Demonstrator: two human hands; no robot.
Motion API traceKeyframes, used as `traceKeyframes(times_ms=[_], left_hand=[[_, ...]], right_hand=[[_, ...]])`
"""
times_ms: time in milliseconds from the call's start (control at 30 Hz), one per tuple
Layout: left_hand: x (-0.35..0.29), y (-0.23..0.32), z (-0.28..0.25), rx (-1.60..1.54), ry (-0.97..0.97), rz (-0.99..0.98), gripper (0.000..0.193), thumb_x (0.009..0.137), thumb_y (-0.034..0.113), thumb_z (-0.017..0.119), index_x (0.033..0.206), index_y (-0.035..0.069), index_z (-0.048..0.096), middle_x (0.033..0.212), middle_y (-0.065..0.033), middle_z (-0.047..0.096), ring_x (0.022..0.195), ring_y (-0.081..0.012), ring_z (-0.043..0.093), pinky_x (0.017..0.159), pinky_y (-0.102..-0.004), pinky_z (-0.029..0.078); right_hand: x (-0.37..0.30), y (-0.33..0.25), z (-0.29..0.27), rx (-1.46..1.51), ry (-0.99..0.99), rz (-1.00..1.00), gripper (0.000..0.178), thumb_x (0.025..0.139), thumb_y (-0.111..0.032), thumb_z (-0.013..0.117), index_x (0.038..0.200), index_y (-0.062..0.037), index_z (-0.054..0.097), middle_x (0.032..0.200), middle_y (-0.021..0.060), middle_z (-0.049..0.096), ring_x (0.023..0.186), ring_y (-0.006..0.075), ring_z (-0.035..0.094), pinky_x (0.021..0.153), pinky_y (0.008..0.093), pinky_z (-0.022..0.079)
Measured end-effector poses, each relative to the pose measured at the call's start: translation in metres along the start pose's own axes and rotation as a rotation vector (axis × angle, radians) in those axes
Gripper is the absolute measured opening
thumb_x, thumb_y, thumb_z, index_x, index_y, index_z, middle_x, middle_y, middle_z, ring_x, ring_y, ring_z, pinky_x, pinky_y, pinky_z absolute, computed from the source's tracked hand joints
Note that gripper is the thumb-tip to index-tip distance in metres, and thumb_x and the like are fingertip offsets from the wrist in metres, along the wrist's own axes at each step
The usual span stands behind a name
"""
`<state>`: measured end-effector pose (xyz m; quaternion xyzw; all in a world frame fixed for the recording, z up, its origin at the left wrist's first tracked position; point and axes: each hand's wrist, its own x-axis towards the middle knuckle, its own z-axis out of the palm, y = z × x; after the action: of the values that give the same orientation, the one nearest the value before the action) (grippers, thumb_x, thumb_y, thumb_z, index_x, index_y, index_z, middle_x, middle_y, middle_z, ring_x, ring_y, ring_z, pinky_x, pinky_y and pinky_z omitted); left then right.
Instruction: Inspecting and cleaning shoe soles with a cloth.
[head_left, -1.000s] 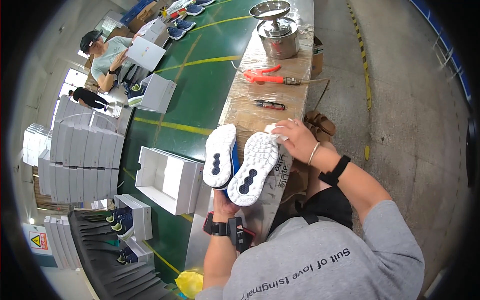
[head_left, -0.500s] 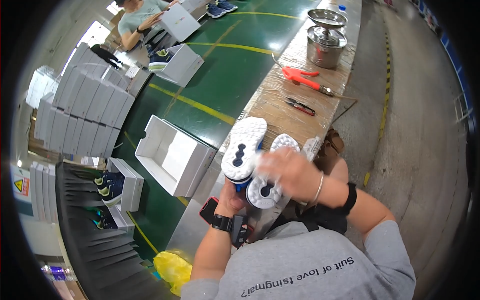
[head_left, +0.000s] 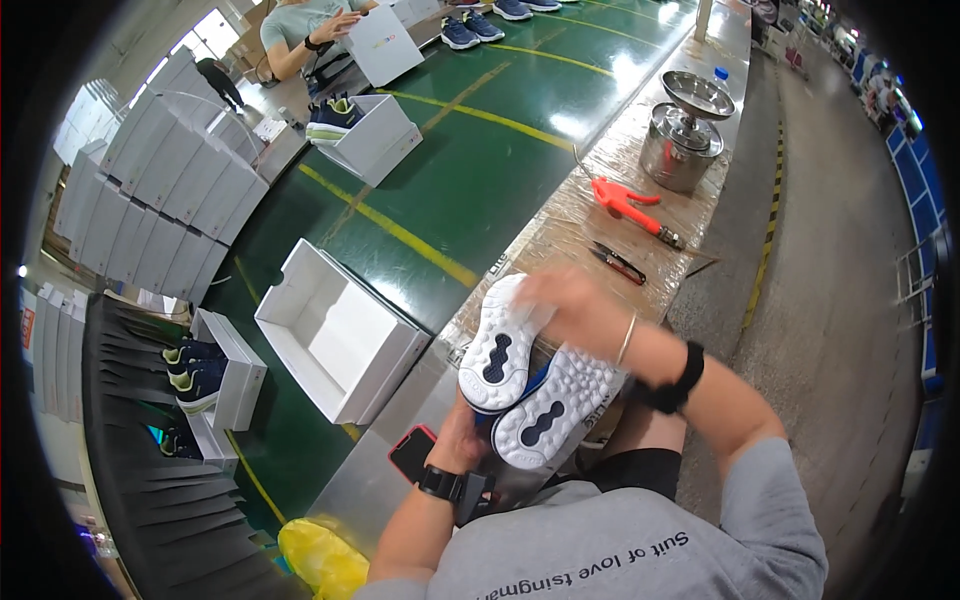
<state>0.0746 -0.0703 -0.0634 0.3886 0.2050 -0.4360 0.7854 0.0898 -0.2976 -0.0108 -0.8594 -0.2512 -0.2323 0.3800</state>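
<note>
My left hand [head_left: 461,438] grips a pair of shoes from below, soles up. The left shoe [head_left: 498,345] and the right shoe [head_left: 560,410] have white knobbly soles with dark inserts, and blue shows along their uppers. My right hand [head_left: 575,308] is curled over the toe end of the left shoe's sole. Its fingers are blurred, with a whitish patch at their tips that I cannot make out. Most of my left fingers are hidden under the shoes.
An open white shoebox [head_left: 340,335] stands on the green conveyor belt [head_left: 440,215]. On the wrapped ledge lie a phone [head_left: 412,453], small snips [head_left: 618,262], a red air gun [head_left: 628,203] and a metal pump pot [head_left: 680,150]. Across the belt, a person handles a white box [head_left: 384,48].
My right hand has moved from between the two soles to the left shoe's toe end. The right shoe's sole shows more fully now. Boxes and shoes on the belt have shifted in view.
</note>
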Motion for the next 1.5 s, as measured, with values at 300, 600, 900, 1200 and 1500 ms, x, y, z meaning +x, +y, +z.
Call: traceKeyframes(times_ms=[300,600,900,1200,1500], left_hand=[[0.012,-0.008,-0.014,-0.194,-0.123,-0.042,0.034,0.09,0.023,0.051,0.116,0.001,0.055,0.118,-0.0162,0.057,0.103,-0.0278,0.058,0.09,-0.0418,0.048],[0.019,-0.001,-0.009,-0.199,-0.117,-0.045,0.038,0.092,0.029,0.048,0.117,0.001,0.054,0.117,-0.0149,0.058,0.102,-0.0263,0.059,0.09,-0.041,0.048],[-0.021,0.034,0.025,0.45,0.013,0.4,0.061,0.089,0.052,0.046,0.12,-0.001,0.053,0.117,-0.0104,0.059,0.103,-0.0177,0.056,0.09,-0.0283,0.043],[-0.192,0.172,0.021,1.795,0.774,1.122,0.044,0.062,0.047,0.077,0.069,0.004,0.067,0.068,-0.0083,0.06,0.064,-0.0186,0.055,0.062,-0.0317,0.042],[-0.193,0.208,-0.054,2.72,1.03,0.787,0.053,0.054,0.06,0.071,0.076,0.012,0.071,0.084,-0.0106,0.062,0.09,-0.0226,0.056,0.094,-0.0403,0.028]], right_hand=[[0.049,0.053,0.041,-0.078,-0.374,0.128,0.02,0.079,-0.016,0.057,0.096,-0.0115,0.065,0.104,0.0096,0.059,0.097,0.031,0.053,0.085,0.0391,0.044],[-0.025,0.042,0.0,-0.056,-0.009,0.276,0.025,0.077,-0.006,0.059,0.099,-0.015,0.065,0.109,0.0078,0.059,0.1,0.0302,0.051,0.088,0.0387,0.04],[-0.064,0.069,-0.002,-0.237,-0.077,0.383,0.03,0.071,-0.005,0.06,0.1,-0.0098,0.063,0.105,0.011,0.06,0.101,0.031,0.052,0.088,0.0391,0.04],[-0.096,0.035,0.023,-0.275,0.198,0.351,0.034,0.071,0.0,0.06,0.104,-0.0082,0.06,0.107,0.0127,0.057,0.099,0.0337,0.051,0.088,0.0399,0.039],[-0.099,0.025,0.028,-0.387,0.203,0.328,0.03,0.072,-0.003,0.061,0.102,-0.0081,0.059,0.106,0.0114,0.056,0.098,0.034,0.049,0.086,0.0402,0.04]])
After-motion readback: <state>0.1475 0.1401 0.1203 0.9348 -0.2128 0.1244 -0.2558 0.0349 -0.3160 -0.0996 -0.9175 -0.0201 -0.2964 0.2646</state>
